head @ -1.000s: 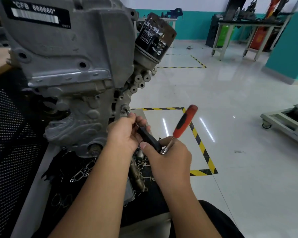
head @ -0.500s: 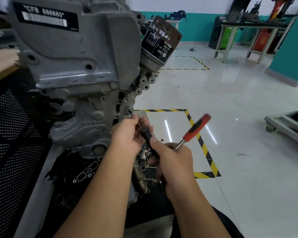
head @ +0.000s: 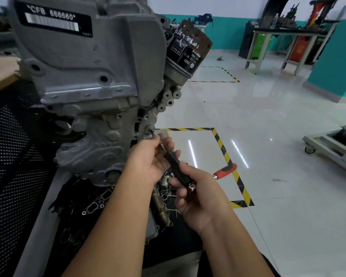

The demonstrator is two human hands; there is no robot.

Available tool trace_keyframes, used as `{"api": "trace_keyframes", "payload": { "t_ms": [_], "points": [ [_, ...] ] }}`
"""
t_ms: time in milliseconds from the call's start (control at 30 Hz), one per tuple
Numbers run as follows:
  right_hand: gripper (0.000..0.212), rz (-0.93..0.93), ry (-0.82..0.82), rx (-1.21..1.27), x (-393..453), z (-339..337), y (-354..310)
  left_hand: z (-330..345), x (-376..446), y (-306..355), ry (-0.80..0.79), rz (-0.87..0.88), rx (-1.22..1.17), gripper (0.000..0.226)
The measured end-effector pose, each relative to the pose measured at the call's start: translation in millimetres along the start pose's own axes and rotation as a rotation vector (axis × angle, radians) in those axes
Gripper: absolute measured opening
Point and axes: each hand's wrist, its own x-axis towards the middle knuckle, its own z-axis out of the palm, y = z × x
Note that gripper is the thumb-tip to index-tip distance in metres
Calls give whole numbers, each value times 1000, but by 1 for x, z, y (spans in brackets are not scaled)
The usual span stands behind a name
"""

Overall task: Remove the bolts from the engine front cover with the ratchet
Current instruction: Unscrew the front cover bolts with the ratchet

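Your left hand [head: 148, 158] pinches the thin extension near the bolt [head: 149, 129] at the front cover's [head: 92, 80] right edge, your right hand [head: 200, 194] grips the ratchet [head: 224, 171]; if the bar tilts, the bit may slip out and round the bolt.

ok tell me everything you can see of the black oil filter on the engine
The black cylindrical oil filter looks like painted metal, scuffed and rusty at its far end, with white scrawl and a printed white label on its side. It sits tilted on a grey cast housing at the upper right of the grey engine front cover, its closed end pointing up and right. Neither hand touches it.
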Motion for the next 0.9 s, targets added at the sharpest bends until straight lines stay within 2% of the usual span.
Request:
{"api": "trace_keyframes", "payload": {
  "t_ms": [33, 100, 200, 267, 333, 433, 467, 533, 633, 700, 800, 900],
  "points": [
    [16, 48, -28, 52, -1, 0, -1, 0, 0, 0, 0, -3, 6, 19],
    [19, -12, -13, -8, 2, 0, 0, 1, 1, -1, 19, -2, 6, 19],
    [34, -353, 142, -274, 7, -3, 5, 4, 1, -2, 48, -4, -3, 18],
    [35, -458, 217, -332, 9, -3, 8, 4, 2, -3, 54, -2, 1, 17],
    [29, -356, 160, -199, 7, 0, 7, 2, 2, -2, 40, 1, 3, 14],
    [15, -30, 10, 66, 3, 4, 4, -5, 0, 1, -7, -18, 14, 16],
    [14, 12, -14, 108, 2, 4, 4, -5, -1, 2, -13, -22, 19, 17],
    [16, -53, -14, 56, 3, 4, 4, -4, -2, 4, 2, -18, 23, 18],
    [42, -333, 85, -168, 4, 4, 6, 0, -2, 3, 52, -7, 22, 18],
    [45, -416, 157, -238, 5, 2, 8, 1, -3, 0, 57, -6, 39, 20],
    [33, -368, 170, -210, 3, 4, 14, 0, -4, 0, 29, -22, 27, 20],
    [18, -87, 44, -8, 1, 6, 9, -4, -7, 5, -17, -46, -9, 19]
  ]
}}
